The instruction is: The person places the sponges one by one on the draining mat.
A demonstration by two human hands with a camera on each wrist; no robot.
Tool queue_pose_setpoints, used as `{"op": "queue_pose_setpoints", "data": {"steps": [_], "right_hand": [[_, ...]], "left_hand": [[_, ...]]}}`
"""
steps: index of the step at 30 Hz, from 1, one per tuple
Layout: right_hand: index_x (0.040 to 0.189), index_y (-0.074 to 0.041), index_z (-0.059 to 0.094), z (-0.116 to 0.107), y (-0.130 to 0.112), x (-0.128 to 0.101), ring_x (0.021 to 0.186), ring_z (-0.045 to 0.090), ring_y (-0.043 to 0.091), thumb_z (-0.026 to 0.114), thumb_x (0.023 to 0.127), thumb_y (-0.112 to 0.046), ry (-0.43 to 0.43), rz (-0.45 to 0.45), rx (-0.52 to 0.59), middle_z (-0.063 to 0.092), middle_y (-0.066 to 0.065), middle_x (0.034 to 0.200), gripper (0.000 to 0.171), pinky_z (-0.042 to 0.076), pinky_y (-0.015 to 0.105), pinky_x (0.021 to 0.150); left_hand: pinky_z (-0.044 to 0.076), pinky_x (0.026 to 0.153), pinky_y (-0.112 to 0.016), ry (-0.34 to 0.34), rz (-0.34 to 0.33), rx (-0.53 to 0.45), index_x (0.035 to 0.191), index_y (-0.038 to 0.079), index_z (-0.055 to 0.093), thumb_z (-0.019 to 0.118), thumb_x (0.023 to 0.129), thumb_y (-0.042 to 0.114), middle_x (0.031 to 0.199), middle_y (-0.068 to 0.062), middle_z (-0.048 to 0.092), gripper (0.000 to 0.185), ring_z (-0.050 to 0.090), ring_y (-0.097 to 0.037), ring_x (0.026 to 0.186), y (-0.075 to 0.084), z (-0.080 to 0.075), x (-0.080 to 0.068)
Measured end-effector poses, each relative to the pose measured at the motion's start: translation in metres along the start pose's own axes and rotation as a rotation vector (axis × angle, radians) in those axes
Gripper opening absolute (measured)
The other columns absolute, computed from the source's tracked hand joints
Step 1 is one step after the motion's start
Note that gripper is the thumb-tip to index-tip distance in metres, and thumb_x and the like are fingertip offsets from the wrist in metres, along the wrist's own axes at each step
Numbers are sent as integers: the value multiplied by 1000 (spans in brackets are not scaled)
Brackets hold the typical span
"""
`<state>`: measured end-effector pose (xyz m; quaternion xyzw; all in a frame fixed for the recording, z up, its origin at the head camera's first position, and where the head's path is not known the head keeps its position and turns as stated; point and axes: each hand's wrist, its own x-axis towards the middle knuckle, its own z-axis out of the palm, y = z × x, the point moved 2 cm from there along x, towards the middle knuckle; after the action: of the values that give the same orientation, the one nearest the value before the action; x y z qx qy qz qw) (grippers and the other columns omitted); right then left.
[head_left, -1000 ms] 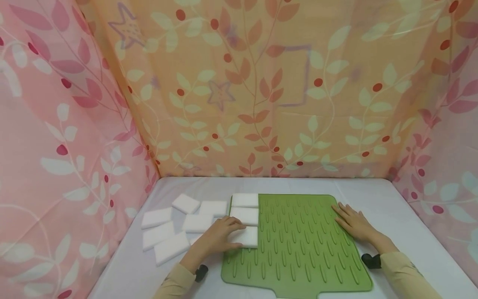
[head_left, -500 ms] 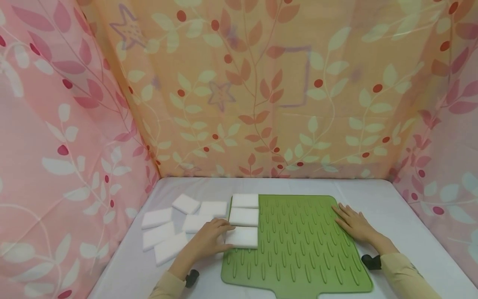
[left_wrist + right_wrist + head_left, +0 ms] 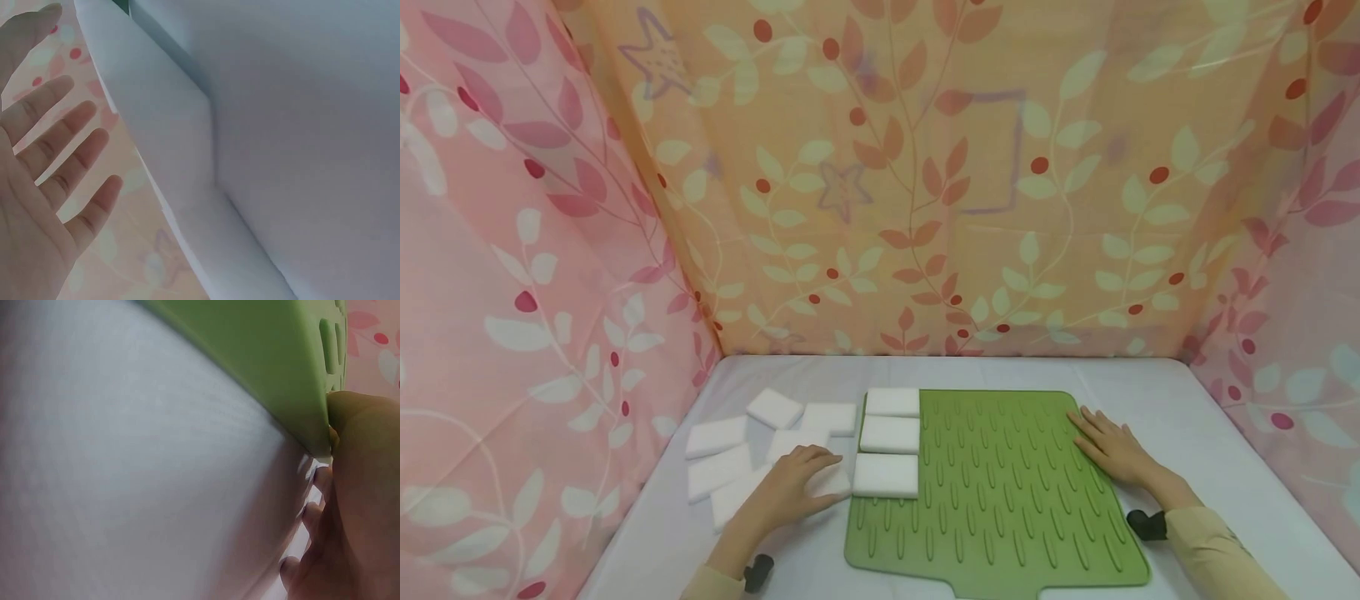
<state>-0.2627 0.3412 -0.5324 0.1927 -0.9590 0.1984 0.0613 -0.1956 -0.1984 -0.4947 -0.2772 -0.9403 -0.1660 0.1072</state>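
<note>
My L hand has its fingers apart, w/ nothing in it. A white block shows b/w that thumb & fingers, on the table, just L of the green mat. Part's hidden, so can't tell its long side's way. L's nearer; my R hand, fingers straight, rests at the mat's R edge.

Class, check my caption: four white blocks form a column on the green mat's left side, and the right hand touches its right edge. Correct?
Not four: the head view shows three white blocks in a column on the left side of the green mat; the right hand touches its right edge.
</note>
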Motion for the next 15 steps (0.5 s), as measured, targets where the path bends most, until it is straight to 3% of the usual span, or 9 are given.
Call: {"op": "queue_pose_setpoints", "data": {"steps": [15], "right_hand": [[142,-6,34,1,3,2,128,23,54,45,97,-32,-63,33,-16,29,29,144,53,12,73,95]], "left_hand": [[45,87,-45,-38,-33,11,124,18,59,74,74,43,118,0,58,58,54,-22,107,-16,0,-17]]}}
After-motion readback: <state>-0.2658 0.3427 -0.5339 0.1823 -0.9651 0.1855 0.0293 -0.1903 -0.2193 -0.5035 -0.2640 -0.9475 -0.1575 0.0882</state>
